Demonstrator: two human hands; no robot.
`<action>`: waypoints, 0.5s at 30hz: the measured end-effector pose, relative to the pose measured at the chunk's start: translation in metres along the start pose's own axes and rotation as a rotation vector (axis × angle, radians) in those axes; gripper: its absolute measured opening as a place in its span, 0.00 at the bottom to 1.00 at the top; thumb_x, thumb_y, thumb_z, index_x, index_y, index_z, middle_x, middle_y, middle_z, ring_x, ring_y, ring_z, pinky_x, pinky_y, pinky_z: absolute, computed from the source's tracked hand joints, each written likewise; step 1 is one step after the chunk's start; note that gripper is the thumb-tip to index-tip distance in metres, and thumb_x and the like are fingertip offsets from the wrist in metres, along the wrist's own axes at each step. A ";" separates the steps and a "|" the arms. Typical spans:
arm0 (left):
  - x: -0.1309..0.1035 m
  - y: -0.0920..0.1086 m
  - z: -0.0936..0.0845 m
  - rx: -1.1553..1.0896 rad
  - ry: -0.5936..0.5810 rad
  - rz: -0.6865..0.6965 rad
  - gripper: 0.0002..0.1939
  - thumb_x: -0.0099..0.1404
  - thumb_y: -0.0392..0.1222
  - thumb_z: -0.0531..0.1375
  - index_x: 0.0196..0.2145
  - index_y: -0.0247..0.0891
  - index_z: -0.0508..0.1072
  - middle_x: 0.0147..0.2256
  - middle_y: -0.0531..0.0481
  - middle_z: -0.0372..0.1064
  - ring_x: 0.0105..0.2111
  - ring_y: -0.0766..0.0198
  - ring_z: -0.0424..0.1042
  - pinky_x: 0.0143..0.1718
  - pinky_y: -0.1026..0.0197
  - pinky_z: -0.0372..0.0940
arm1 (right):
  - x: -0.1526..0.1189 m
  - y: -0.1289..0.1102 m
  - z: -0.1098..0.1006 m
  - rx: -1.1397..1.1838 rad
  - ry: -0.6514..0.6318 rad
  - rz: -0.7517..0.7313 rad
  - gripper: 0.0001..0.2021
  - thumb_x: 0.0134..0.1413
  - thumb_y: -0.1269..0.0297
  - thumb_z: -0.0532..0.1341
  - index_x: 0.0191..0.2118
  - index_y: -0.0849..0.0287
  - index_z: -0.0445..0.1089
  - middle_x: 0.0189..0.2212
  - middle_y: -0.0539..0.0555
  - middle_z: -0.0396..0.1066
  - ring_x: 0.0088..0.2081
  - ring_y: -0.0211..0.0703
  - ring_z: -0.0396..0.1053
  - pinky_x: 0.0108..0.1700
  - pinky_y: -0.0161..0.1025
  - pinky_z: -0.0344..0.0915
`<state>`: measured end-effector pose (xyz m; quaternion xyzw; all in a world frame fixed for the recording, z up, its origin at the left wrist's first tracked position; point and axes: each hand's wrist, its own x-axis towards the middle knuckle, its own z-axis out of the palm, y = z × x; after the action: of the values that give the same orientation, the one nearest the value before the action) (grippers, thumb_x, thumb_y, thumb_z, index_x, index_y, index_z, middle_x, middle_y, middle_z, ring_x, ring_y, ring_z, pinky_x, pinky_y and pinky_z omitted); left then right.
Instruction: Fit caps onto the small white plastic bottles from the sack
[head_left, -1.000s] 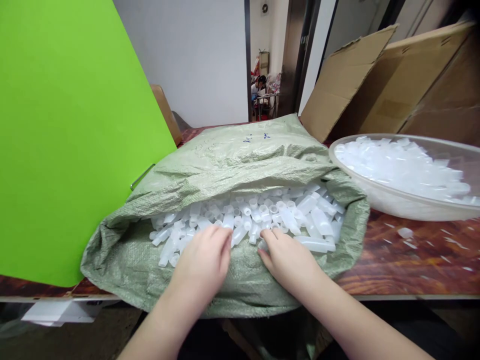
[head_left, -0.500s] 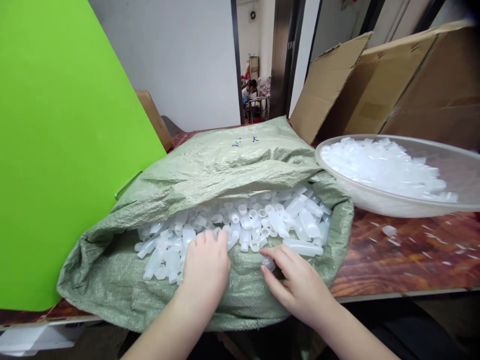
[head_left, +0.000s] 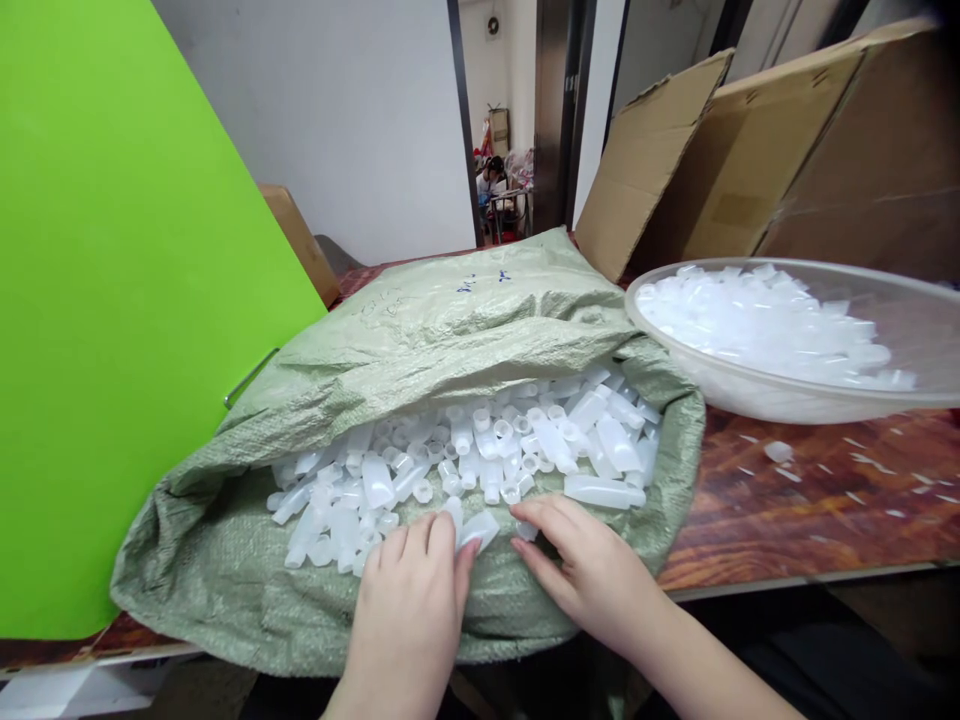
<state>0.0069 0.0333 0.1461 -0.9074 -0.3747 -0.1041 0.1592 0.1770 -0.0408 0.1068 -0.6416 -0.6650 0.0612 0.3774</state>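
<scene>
At the near mouth of the sack (head_left: 480, 290), the left hand (head_left: 412, 595) grasps translucent tubes (head_left: 481, 527), the right hand (head_left: 600, 572) pinches a clear piece (head_left: 527, 530); tubes look light, slick, squeezable, best held mid-body.

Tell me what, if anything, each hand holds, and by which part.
The left hand pinches a plastic tube by its near end; the right hand pinches a small plastic piece, which part cannot be told.

You had a translucent white tube (head_left: 481, 527) slanting at near centre, a similar piece (head_left: 527, 531) partly hidden to its right.
</scene>
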 end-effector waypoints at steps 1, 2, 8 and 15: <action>0.001 0.000 0.001 -0.011 0.009 0.000 0.05 0.63 0.39 0.59 0.36 0.34 0.69 0.30 0.46 0.70 0.30 0.54 0.70 0.30 0.52 0.68 | 0.000 0.000 0.000 -0.016 -0.017 -0.009 0.11 0.58 0.66 0.53 0.47 0.54 0.63 0.40 0.52 0.70 0.40 0.39 0.70 0.43 0.38 0.70; 0.001 0.000 0.003 -0.025 0.029 -0.001 0.04 0.64 0.37 0.56 0.36 0.34 0.69 0.31 0.45 0.70 0.30 0.54 0.70 0.30 0.52 0.68 | 0.000 0.001 0.000 -0.024 -0.021 -0.015 0.11 0.58 0.66 0.53 0.47 0.54 0.63 0.40 0.53 0.70 0.40 0.39 0.70 0.43 0.39 0.70; -0.010 -0.005 -0.001 -0.359 0.202 -0.061 0.17 0.70 0.43 0.47 0.53 0.34 0.61 0.47 0.41 0.69 0.45 0.55 0.70 0.43 0.55 0.68 | -0.002 0.001 -0.005 0.286 0.106 0.106 0.10 0.57 0.64 0.55 0.45 0.56 0.66 0.42 0.56 0.69 0.43 0.38 0.69 0.45 0.36 0.70; -0.033 0.010 -0.024 -1.259 -0.289 -0.330 0.25 0.66 0.61 0.46 0.45 0.43 0.71 0.42 0.47 0.71 0.40 0.58 0.70 0.39 0.62 0.66 | -0.017 -0.014 -0.026 0.856 0.022 0.155 0.12 0.49 0.60 0.64 0.41 0.54 0.70 0.35 0.52 0.74 0.36 0.36 0.73 0.39 0.33 0.72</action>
<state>-0.0107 -0.0030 0.1563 -0.7627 -0.3941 -0.2032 -0.4709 0.1793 -0.0694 0.1260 -0.4758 -0.5255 0.3527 0.6108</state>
